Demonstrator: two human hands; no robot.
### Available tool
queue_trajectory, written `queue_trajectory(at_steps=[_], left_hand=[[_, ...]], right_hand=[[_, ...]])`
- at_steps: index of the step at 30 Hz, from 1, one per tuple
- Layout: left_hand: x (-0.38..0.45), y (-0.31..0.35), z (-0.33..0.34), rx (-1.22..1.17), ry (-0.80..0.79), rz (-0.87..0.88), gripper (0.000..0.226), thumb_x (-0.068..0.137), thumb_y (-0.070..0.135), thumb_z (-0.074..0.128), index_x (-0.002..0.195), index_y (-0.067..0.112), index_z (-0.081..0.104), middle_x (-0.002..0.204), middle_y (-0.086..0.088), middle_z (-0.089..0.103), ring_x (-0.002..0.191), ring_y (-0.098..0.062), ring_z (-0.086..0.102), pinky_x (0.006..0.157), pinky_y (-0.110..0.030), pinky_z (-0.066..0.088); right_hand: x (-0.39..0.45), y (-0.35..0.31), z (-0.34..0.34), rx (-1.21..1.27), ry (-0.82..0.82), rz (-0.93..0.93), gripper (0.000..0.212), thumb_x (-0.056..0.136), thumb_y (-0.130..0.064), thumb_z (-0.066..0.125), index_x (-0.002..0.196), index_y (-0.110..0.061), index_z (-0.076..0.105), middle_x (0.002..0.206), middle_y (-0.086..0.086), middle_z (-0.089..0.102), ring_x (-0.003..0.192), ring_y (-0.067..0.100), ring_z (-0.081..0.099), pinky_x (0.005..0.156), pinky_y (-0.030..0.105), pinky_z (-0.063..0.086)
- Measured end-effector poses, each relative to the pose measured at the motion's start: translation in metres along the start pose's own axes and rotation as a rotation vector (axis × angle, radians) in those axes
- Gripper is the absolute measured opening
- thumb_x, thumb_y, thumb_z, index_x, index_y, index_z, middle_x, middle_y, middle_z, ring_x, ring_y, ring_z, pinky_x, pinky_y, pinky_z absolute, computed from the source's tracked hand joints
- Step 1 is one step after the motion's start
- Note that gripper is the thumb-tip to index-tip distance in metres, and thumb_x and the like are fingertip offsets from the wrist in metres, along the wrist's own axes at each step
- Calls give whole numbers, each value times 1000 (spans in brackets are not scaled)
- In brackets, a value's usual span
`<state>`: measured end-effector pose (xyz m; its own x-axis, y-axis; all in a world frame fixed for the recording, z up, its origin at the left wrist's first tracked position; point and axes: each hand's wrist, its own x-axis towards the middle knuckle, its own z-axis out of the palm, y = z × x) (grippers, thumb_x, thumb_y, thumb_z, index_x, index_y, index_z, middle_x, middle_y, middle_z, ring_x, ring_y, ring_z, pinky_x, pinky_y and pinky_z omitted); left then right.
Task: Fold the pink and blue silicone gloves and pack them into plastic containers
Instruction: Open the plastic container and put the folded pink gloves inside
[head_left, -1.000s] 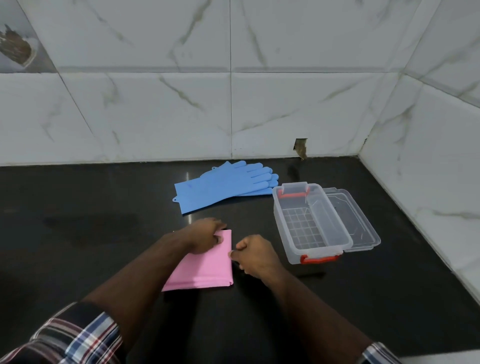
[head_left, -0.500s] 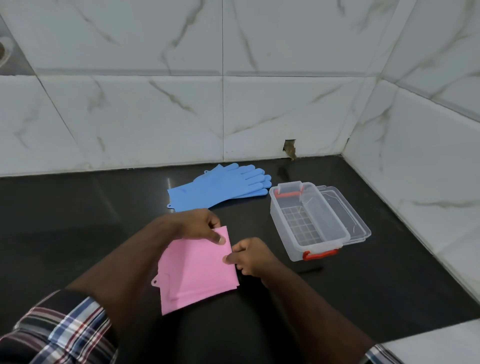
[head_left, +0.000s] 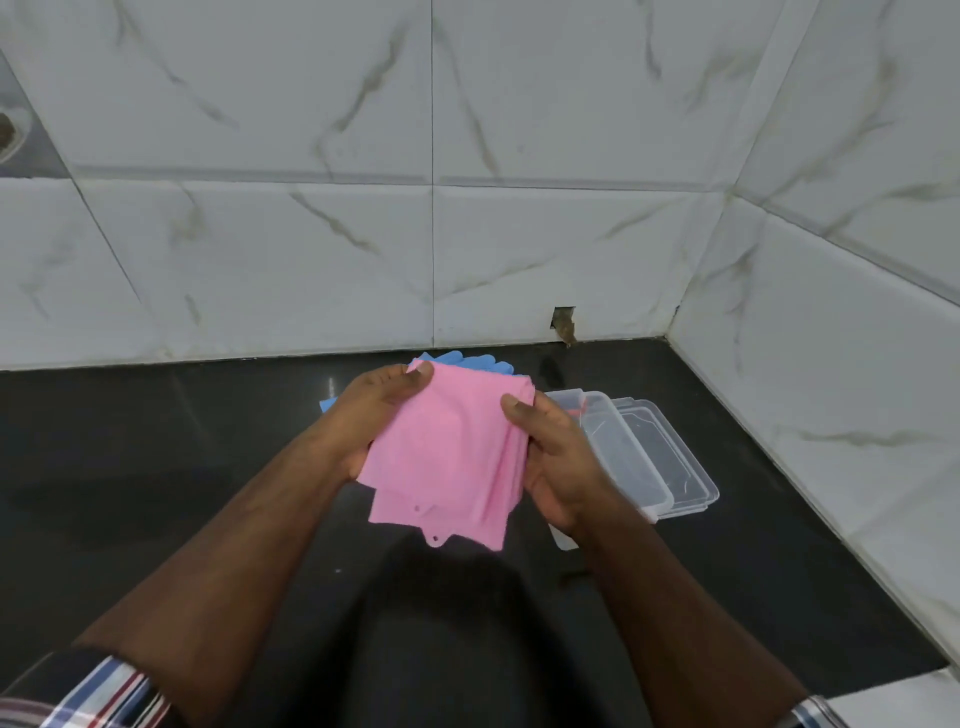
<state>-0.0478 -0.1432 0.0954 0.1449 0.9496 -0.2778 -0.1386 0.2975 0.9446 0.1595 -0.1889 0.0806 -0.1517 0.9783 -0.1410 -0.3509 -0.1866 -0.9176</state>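
— So, what's the left hand (head_left: 371, 415) doing?
— Fingers curled round the left edge of the folded pink gloves (head_left: 449, 452), held up off the black counter (head_left: 156, 493).
— And the right hand (head_left: 558, 457)?
— Closed on the other edge, thumb on top. Blue gloves (head_left: 452, 358) peek out behind; the clear container (head_left: 623, 447) sits just right, its lid (head_left: 670, 457) beside it.

left hand (head_left: 371, 415) and right hand (head_left: 558, 457) raised, fingers clasped
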Motion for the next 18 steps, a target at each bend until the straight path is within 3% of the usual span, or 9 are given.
queue_trajectory(at_steps=[2, 5, 8, 11, 13, 15, 18], left_hand=[[3, 0, 17, -131, 79, -80, 40, 95, 33, 66, 121, 3, 67, 111, -19, 74, 107, -39, 69, 96, -60, 52], [5, -5, 37, -202, 118, -197, 38, 95, 34, 66, 121, 6, 66, 116, -20, 72, 111, -41, 67, 97, -62, 50], [5, -10, 48, -178, 66, -240, 38, 95, 29, 66, 124, 4, 62, 116, -22, 72, 109, -42, 67, 92, -59, 54], [5, -13, 59, -136, -34, -233, 38, 99, 23, 60, 132, 4, 57, 118, -22, 71, 106, -37, 68, 85, -52, 58], [7, -13, 68, -133, -74, -198, 44, 100, 17, 57, 141, 3, 48, 123, -22, 68, 106, -36, 68, 82, -52, 58], [9, -14, 80, -151, -38, -189, 61, 97, 10, 61, 151, 13, 33, 122, -16, 65, 99, -34, 73, 70, -50, 61], [12, -18, 99, -154, -50, -203, 80, 93, 3, 65, 154, 34, 24, 121, -10, 62, 88, -31, 76, 64, -49, 62]], right_hand=[[-1, -5, -1, -86, 12, 23, 65, 74, -37, 79, 132, -20, 52, 123, 11, 65, 113, 34, 62, 93, 58, 52], [1, -7, -10, -207, 94, 40, 59, 83, -21, 76, 133, -29, 48, 121, 7, 63, 108, 32, 63, 85, 59, 56], [5, -13, -29, -107, 132, 50, 51, 89, -5, 63, 134, -27, 50, 123, 9, 63, 109, 35, 63, 83, 58, 57], [8, -25, -49, -4, 118, 89, 42, 92, -2, 55, 128, -22, 55, 122, 14, 65, 108, 42, 63, 60, 46, 59], [11, -33, -63, -3, 98, 122, 37, 92, -4, 53, 125, -21, 57, 119, 18, 67, 103, 46, 66, 45, 34, 50], [13, -40, -76, -45, 94, 148, 35, 92, -7, 55, 126, -18, 56, 119, 20, 66, 96, 43, 69, 47, 36, 49], [17, -49, -101, -117, 161, 198, 65, 87, -6, 66, 143, -27, 39, 129, 12, 58, 95, 37, 70, 63, 45, 59]])
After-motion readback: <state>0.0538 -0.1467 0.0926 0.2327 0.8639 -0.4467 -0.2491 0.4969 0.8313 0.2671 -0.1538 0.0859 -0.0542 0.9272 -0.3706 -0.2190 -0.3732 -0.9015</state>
